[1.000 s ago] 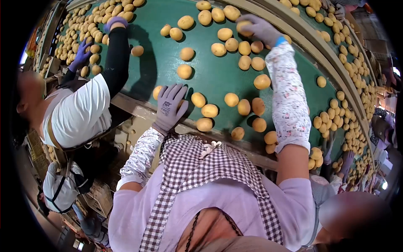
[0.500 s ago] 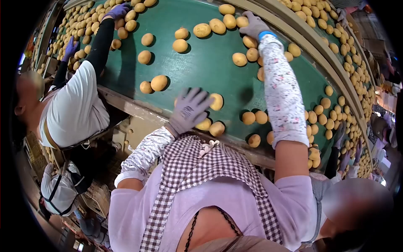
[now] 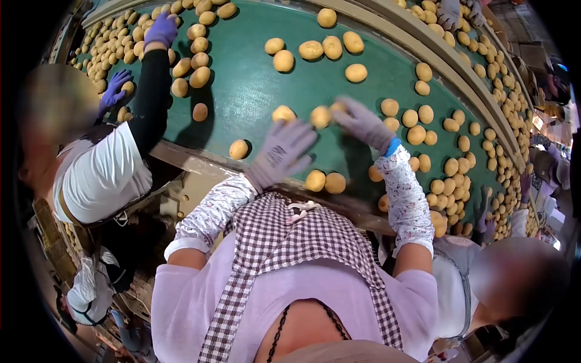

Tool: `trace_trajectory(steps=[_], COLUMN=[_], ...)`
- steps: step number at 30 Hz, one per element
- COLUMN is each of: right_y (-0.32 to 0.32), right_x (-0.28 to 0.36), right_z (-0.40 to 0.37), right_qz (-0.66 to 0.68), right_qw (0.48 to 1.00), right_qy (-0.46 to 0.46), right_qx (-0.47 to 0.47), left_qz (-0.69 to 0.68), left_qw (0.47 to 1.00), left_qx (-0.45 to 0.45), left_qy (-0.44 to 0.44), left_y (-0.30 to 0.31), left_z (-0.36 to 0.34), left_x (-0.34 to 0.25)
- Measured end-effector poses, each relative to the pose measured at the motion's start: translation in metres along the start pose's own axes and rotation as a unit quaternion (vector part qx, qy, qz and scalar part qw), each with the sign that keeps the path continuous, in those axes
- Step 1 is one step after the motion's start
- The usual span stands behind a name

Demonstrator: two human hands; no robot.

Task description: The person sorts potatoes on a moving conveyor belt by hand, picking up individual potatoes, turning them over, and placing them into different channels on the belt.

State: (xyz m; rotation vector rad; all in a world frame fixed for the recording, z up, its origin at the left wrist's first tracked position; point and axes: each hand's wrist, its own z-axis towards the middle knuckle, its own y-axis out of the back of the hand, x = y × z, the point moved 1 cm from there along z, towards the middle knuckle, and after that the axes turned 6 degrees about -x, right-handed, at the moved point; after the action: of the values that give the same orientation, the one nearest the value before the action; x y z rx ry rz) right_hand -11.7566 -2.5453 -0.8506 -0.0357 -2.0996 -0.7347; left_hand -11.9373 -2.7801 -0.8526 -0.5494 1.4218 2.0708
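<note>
My left hand (image 3: 280, 156), in a grey glove, is spread flat low over the green conveyor belt (image 3: 242, 91), near its front edge. Its fingertips overlap a potato (image 3: 283, 114). Two more potatoes (image 3: 325, 181) lie just right of that hand's thumb. My right hand (image 3: 366, 126), gloved alike with a blue band at the wrist, reaches left across the belt. Motion blurs its fingers, which are right at a potato (image 3: 338, 107); another potato (image 3: 321, 117) lies just beyond them. I cannot tell whether the right fingers grip anything.
Loose potatoes (image 3: 331, 47) are scattered farther up the belt, with a denser pile (image 3: 451, 187) to the right. A co-worker's purple-gloved hand (image 3: 161, 29) works among potatoes at the left. Another person (image 3: 460, 272) is close on my right. A raised rail (image 3: 417, 42) borders the far side.
My right hand has come back from the far side of the belt toward my left hand. The left hand stays spread near the front edge. Potatoes have shifted across the belt.
</note>
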Motion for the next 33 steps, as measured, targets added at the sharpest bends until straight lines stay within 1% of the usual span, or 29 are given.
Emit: trace_trajectory(steps=[2, 3, 4, 5, 6, 7, 8, 9, 10, 12, 13, 14, 15, 16, 17, 18, 19, 20, 21, 22, 24, 26, 27, 28, 29, 30, 31, 32, 33], right_y=[-0.003, 0.001, 0.009, 0.015, 0.022, 0.028, 0.022, 0.008, -0.003, -0.002, 0.008, 0.018, 0.040, 0.061, 0.069, 0.077, 0.084, 0.091, 0.092, 0.072, 0.019, -0.075, -0.098, -0.119, -0.147, -0.167, -0.175, -0.178, -0.175], right_x=[0.029, 0.036, 0.042, 0.048, 0.054, 0.059, 0.059, 0.057, 0.057, 0.064, 0.069, 0.070, 0.058, 0.047, 0.049, 0.051, 0.038, 0.014, 0.006, 0.027, 0.054, 0.058, 0.090, 0.123, 0.139, 0.149, 0.148, 0.146, 0.135], right_z=[0.009, 0.020, 0.040, 0.059, 0.079, 0.096, 0.113, 0.127, 0.141, 0.163, 0.172, 0.181, 0.203, 0.221, 0.217, 0.211, 0.219, 0.236, 0.246, 0.241, 0.241, 0.249, 0.225, 0.192, 0.163, 0.138, 0.113, 0.100, 0.102], right_qz=[0.062, 0.062, 0.021, -0.019, -0.090, -0.160, -0.158, -0.288, -0.413, -0.442, -0.369, -0.291, -0.118, 0.057, 0.196, 0.328, 0.326, 0.237, 0.146, -0.001, -0.034, 0.007, -0.193, -0.385, -0.416, -0.447, -0.418, -0.388, -0.389], right_qw=[0.983, 0.983, 1.000, 0.981, 0.968, 0.946, 0.945, 0.917, 0.870, 0.859, 0.905, 0.942, 0.983, 0.990, 0.956, 0.890, 0.892, 0.924, 0.941, 0.956, 0.962, 0.965, 0.957, 0.903, 0.887, 0.870, 0.885, 0.892, 0.891], right_qy=[-0.075, -0.073, 0.003, 0.078, 0.120, 0.163, 0.166, 0.180, 0.193, 0.187, 0.154, 0.117, 0.065, 0.008, 0.096, 0.180, 0.178, 0.096, 0.016, 0.000, 0.028, 0.127, 0.152, 0.171, 0.167, 0.162, 0.197, 0.233, 0.234], right_qx=[0.156, 0.155, -0.011, -0.175, -0.203, -0.232, -0.233, -0.212, -0.186, -0.176, -0.147, -0.115, -0.122, -0.125, -0.196, -0.260, -0.258, -0.283, -0.304, -0.292, -0.269, -0.229, -0.157, -0.082, -0.106, -0.130, -0.057, 0.015, 0.015], left_qz=[0.028, 0.030, 0.030, 0.029, 0.031, 0.086, 0.140, 0.194, 0.247, 0.256, 0.253, 0.283, 0.274, 0.264, 0.243, 0.220, 0.224, 0.217, 0.188, 0.160, -0.016, -0.109, -0.103, -0.064, -0.030, -0.017, -0.003, 0.095, 0.186], left_qw=[0.988, 0.988, 0.992, 0.994, 0.994, 0.991, 0.983, 0.975, 0.963, 0.949, 0.944, 0.936, 0.935, 0.935, 0.936, 0.936, 0.942, 0.948, 0.955, 0.961, 0.988, 0.992, 0.993, 0.997, 0.999, 0.997, 0.983, 0.960, 0.941], left_qx=[0.113, 0.113, 0.108, 0.105, 0.106, 0.106, 0.105, 0.081, 0.056, -0.013, -0.047, -0.027, -0.031, -0.035, -0.035, -0.034, -0.028, -0.052, -0.034, -0.015, -0.064, -0.016, -0.018, -0.008, 0.003, -0.064, -0.131, -0.204, -0.151], left_qy=[-0.101, -0.102, -0.061, -0.018, -0.017, 0.016, 0.047, 0.071, 0.095, 0.183, 0.204, 0.209, 0.221, 0.233, 0.253, 0.273, 0.247, 0.227, 0.226, 0.225, 0.139, -0.056, -0.052, -0.043, -0.034, 0.046, 0.125, 0.168, 0.237], left_y=[-0.003, -0.001, 0.001, 0.006, 0.014, 0.024, 0.037, 0.053, 0.068, 0.094, 0.106, 0.110, 0.116, 0.121, 0.119, 0.114, 0.118, 0.108, 0.114, 0.119, 0.098, 0.080, 0.090, 0.106, 0.119, 0.137, 0.153, 0.161, 0.174], left_z=[0.001, -0.004, -0.013, -0.024, -0.034, -0.042, -0.050, -0.061, -0.070, -0.088, -0.101, -0.123, -0.132, -0.139, -0.142, -0.142, -0.127, -0.123, -0.101, -0.077, -0.059, -0.049, -0.047, -0.039, -0.033, -0.034, -0.038, -0.044, -0.051], left_x=[-0.008, -0.001, 0.009, 0.020, 0.034, 0.052, 0.070, 0.084, 0.097, 0.122, 0.137, 0.159, 0.163, 0.167, 0.165, 0.163, 0.153, 0.152, 0.134, 0.115, 0.105, 0.098, 0.105, 0.113, 0.121, 0.138, 0.158, 0.177, 0.192])
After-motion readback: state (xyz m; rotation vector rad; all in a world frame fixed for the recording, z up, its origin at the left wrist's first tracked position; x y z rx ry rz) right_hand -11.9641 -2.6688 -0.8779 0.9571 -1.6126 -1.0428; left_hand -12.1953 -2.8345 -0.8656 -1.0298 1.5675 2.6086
